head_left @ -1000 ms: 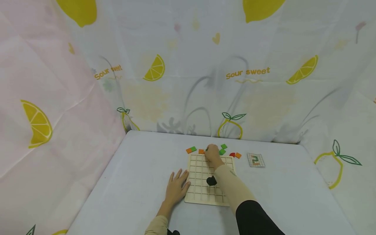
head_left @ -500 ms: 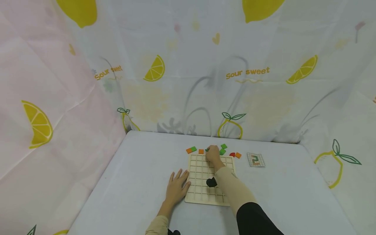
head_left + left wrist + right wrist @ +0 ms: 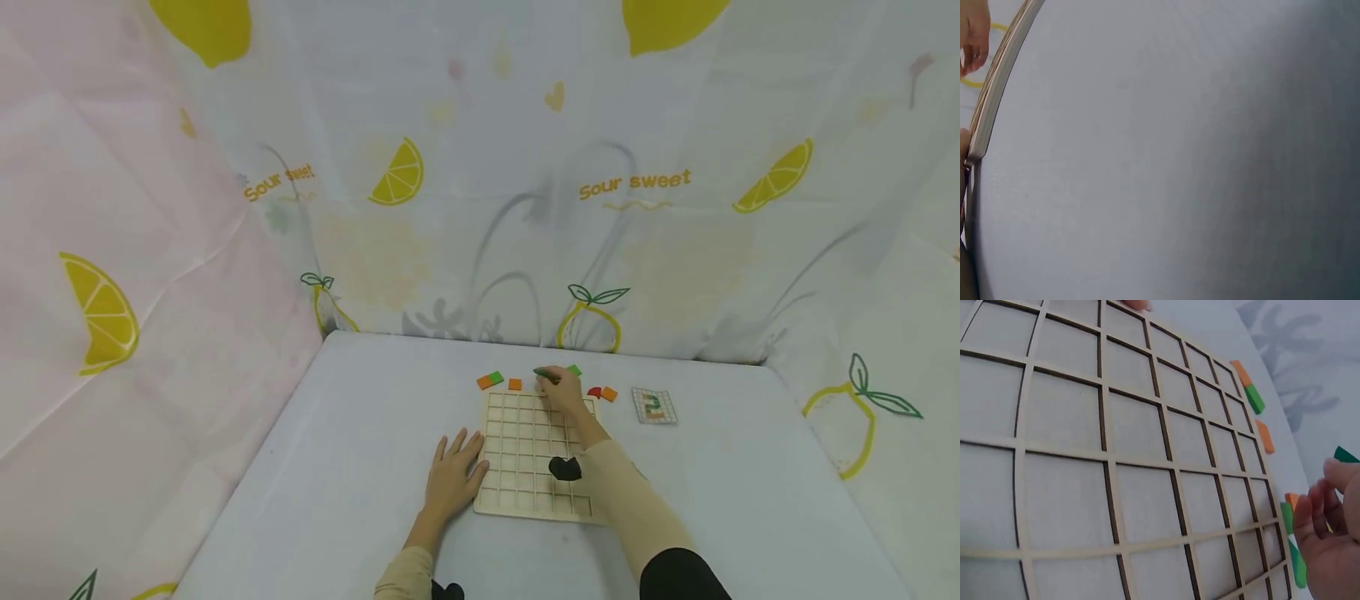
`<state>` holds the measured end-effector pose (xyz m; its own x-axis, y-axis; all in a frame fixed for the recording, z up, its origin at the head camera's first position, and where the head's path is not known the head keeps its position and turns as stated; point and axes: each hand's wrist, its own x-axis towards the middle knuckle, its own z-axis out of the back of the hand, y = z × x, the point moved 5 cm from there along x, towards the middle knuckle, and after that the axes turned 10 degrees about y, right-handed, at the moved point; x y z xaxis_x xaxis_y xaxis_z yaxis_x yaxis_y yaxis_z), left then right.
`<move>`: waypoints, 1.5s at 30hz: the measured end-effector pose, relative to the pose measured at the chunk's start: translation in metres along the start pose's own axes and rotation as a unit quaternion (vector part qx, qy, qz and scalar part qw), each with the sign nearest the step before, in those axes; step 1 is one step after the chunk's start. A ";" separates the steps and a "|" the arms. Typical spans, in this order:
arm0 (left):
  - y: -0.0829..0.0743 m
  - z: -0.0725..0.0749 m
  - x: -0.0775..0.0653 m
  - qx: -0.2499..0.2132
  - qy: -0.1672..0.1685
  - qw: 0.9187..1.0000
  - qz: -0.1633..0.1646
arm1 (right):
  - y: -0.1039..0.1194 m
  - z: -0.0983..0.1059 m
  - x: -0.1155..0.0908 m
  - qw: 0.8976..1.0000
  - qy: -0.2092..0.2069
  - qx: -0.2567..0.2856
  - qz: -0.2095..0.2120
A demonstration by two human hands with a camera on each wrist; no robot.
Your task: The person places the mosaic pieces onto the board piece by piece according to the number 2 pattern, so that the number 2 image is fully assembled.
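Note:
A pale wooden grid board (image 3: 517, 458) lies on the white table. My left hand (image 3: 450, 483) rests beside it with spread fingers, the fingertips and thumb at its left edge. Over the board's far edge, my right hand (image 3: 562, 392) pinches a dark green tile (image 3: 1346, 455) between thumb and fingers. That tile sticks out to the left of the fingertips in the head view. Beneath and behind the right hand are green tiles (image 3: 1298, 562), partly hidden by it. In the left wrist view the board's edge (image 3: 997, 87) shows at the far left.
Along the board's far side lie an orange tile next to a green tile (image 3: 496, 377), a single orange tile (image 3: 515, 384), a red rounded piece (image 3: 594, 392) and another orange tile (image 3: 609, 394). A gridded pattern card (image 3: 654, 406) lies to the right. A printed cloth (image 3: 480, 250) hangs behind.
My right hand has risen from the far row of tiles with the dark green tile and shifted slightly right. The left hand stays at the board's edge.

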<state>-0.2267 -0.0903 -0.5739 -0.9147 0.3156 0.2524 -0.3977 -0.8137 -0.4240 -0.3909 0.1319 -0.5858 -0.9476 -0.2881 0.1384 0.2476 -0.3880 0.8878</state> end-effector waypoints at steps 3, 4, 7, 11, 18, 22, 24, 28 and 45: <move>0.000 0.001 0.002 0.003 -0.004 1.000 0.000 | 0.020 0.011 -0.017 0.999 0.035 0.024 -0.001; 0.000 0.001 0.003 0.002 -0.004 1.000 0.000 | 0.057 0.018 -0.033 0.998 0.041 0.034 -0.019; 0.001 0.002 0.004 0.006 -0.001 1.000 0.004 | 0.056 0.025 -0.043 0.997 0.044 0.048 -0.038; 0.001 0.001 0.004 0.001 0.001 1.000 0.009 | 0.051 0.035 -0.057 0.997 0.013 0.047 -0.062; 0.001 -0.003 0.003 -0.003 0.013 1.000 0.014 | 0.041 0.042 -0.077 0.990 -0.050 0.061 -0.116; 0.001 -0.002 0.003 -0.004 0.008 1.000 0.015 | 0.037 0.042 -0.080 0.986 -0.064 0.087 -0.127; 0.000 -0.001 0.003 -0.006 0.006 1.000 0.015 | 0.035 0.042 -0.081 0.984 -0.066 0.099 -0.135; 0.000 -0.001 0.003 -0.005 0.003 1.000 0.014 | 0.034 0.044 -0.082 0.982 -0.067 0.097 -0.145; 0.000 -0.002 0.004 -0.010 -0.001 1.000 0.014 | 0.036 0.042 -0.081 0.990 -0.040 0.028 -0.135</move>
<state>-0.2311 -0.0885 -0.5745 -0.9255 0.2917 0.2416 -0.3731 -0.8121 -0.4486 -0.3139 0.1785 -0.5469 -0.9913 -0.1086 -0.0742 -0.0259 -0.3920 0.9196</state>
